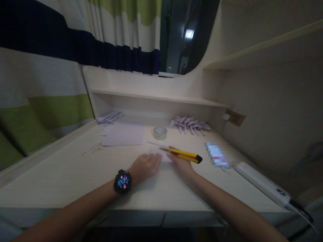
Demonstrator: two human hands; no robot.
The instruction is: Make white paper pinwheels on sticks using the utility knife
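Both hands work mid-cut: my left hand lies flat, pinning the small white paper sheet to the pale wooden worktop, my right hand grips the yellow utility knife, needing a steady pull next.

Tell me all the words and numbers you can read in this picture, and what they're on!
Watch on the left wrist: glowing digits that look like "23:31", though they are small and a bit blurry.
Pixelated flat thing on the desk: blurred out, nothing readable.
Yellow utility knife in the right hand: no readable writing.
Tape roll, paper sheets, white device: no text visible.
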